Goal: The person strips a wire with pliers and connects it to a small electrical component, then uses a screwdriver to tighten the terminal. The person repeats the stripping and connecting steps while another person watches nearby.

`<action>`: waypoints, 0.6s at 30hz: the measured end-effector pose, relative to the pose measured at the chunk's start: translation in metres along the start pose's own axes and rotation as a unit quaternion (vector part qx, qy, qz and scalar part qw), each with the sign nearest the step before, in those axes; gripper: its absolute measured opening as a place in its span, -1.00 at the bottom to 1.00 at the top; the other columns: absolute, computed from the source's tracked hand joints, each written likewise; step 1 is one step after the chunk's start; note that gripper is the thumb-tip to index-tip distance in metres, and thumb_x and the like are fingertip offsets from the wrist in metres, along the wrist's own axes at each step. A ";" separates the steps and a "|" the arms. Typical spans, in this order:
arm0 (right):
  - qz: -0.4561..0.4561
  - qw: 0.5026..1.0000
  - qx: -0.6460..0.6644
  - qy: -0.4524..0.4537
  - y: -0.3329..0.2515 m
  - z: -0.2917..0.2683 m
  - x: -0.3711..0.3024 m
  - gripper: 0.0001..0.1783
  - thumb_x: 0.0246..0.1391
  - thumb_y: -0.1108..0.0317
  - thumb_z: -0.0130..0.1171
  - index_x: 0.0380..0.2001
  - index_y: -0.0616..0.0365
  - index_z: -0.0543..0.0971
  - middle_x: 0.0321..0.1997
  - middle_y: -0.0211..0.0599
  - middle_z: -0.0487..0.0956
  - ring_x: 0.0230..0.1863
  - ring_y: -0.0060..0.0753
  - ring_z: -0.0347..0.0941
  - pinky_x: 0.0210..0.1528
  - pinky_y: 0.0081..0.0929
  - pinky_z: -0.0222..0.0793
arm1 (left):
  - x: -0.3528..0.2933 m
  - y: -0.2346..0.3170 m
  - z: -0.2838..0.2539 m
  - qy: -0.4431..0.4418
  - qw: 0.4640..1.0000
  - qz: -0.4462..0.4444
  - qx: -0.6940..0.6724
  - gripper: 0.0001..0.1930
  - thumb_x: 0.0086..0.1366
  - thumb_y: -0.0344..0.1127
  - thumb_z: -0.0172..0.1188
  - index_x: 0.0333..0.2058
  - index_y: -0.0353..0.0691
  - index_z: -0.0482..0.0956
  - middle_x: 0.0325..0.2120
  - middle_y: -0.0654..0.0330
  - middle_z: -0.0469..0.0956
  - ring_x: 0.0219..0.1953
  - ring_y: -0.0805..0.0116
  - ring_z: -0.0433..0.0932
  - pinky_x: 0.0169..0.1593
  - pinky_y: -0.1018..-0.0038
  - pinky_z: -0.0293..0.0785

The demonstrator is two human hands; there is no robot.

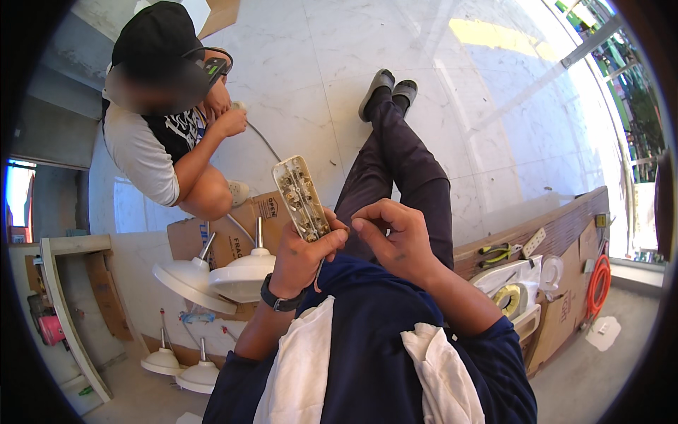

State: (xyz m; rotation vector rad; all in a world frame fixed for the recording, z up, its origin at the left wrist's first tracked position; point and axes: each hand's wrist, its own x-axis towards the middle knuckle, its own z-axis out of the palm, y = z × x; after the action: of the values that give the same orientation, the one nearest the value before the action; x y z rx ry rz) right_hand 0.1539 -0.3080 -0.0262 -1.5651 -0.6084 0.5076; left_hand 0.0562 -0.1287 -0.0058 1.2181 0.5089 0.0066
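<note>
My left hand (300,256) grips the near end of a power strip (288,185), a long cream casing with its back off. Metal contact strips and screws show inside it. A grey cord (263,139) runs from its far end toward a co-worker's hands. Below my left hand a thin wire end (318,277) hangs down. Just right of the strip, my right hand (399,240) is apart from it, fingers curled and thumb against the index finger. Whatever is in that pinch, if anything, is too small to tell.
A co-worker (152,120) in a black cap crouches at the far left. White dome-shaped lamps (244,278) stand on cardboard (191,237) at my left. On my right, a wooden board (558,212) bears pliers (500,251), a yellow tape roll (507,300) and an orange cable coil (599,286).
</note>
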 end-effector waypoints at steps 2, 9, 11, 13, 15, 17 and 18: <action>-0.292 0.915 -0.277 0.011 -0.004 0.001 0.000 -0.86 0.22 0.48 0.34 -0.16 0.27 0.68 -0.31 -0.31 0.66 -0.35 -0.33 0.66 -0.32 -0.40 0.58 | 0.001 0.000 -0.001 0.009 1.000 -0.006 0.002 -0.85 0.32 -0.51 0.37 -0.18 -0.30 0.59 -0.41 0.19 0.65 -0.53 0.54 0.56 -0.50 0.64 0.44; -0.190 0.971 -0.146 -0.003 -0.006 -0.001 0.002 -0.86 0.30 0.42 0.32 -0.16 0.26 0.69 -0.37 -0.27 0.64 -0.41 -0.30 0.63 -0.34 -0.43 0.56 | 0.000 -0.001 0.000 0.019 1.000 -0.003 -0.014 -0.81 0.30 -0.54 0.38 -0.16 -0.30 0.58 -0.38 0.19 0.67 -0.49 0.53 0.59 -0.49 0.63 0.48; 0.124 0.984 0.129 -0.011 0.001 -0.003 0.006 -0.86 0.38 0.38 0.29 -0.18 0.25 0.69 -0.37 -0.31 0.65 -0.42 -0.39 0.63 -0.33 -0.46 0.58 | -0.001 0.000 -0.001 0.011 1.000 0.001 -0.026 -0.79 0.29 -0.55 0.40 -0.15 -0.30 0.58 -0.37 0.19 0.67 -0.46 0.52 0.61 -0.47 0.62 0.50; 0.330 0.863 0.379 -0.058 0.010 -0.003 0.012 -0.79 0.46 0.30 0.25 -0.21 0.24 0.67 -0.35 -0.39 0.66 -0.40 -0.52 0.62 -0.33 -0.49 0.61 | 0.000 0.000 -0.004 -0.012 1.000 0.008 -0.028 -0.76 0.27 -0.54 0.42 -0.14 -0.30 0.57 -0.36 0.19 0.67 -0.43 0.51 0.63 -0.46 0.62 0.51; 0.335 0.826 0.446 -0.078 0.015 0.003 0.011 -0.79 0.45 0.30 0.27 -0.21 0.24 0.66 -0.36 -0.37 0.66 -0.40 -0.51 0.62 -0.33 -0.49 0.61 | 0.001 0.000 -0.006 -0.025 0.999 0.003 -0.024 -0.74 0.27 -0.53 0.43 -0.12 -0.30 0.56 -0.37 0.20 0.67 -0.43 0.51 0.63 -0.45 0.62 0.52; 0.371 0.802 0.466 -0.054 0.016 0.007 0.008 -0.79 0.47 0.30 0.23 -0.19 0.24 0.64 -0.33 -0.38 0.66 -0.39 -0.52 0.62 -0.34 -0.48 0.61 | 0.001 0.000 -0.007 -0.026 0.999 -0.003 -0.020 -0.73 0.27 -0.53 0.43 -0.10 -0.30 0.55 -0.37 0.20 0.66 -0.43 0.51 0.63 -0.45 0.62 0.51; 0.332 0.832 0.443 -0.042 0.015 0.009 0.006 -0.81 0.46 0.32 0.23 -0.19 0.24 0.64 -0.34 -0.36 0.66 -0.40 -0.48 0.62 -0.35 -0.47 0.60 | 0.000 -0.001 -0.007 -0.022 1.000 -0.006 -0.019 -0.72 0.28 -0.53 0.42 -0.09 -0.30 0.55 -0.37 0.20 0.66 -0.43 0.51 0.63 -0.46 0.62 0.51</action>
State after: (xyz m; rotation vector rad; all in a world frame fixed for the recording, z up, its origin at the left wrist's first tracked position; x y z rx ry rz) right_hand 0.1537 -0.2981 -0.0415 -0.8010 0.1698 1.1890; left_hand 0.0534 -0.1224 -0.0088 1.1749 0.4755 -0.0215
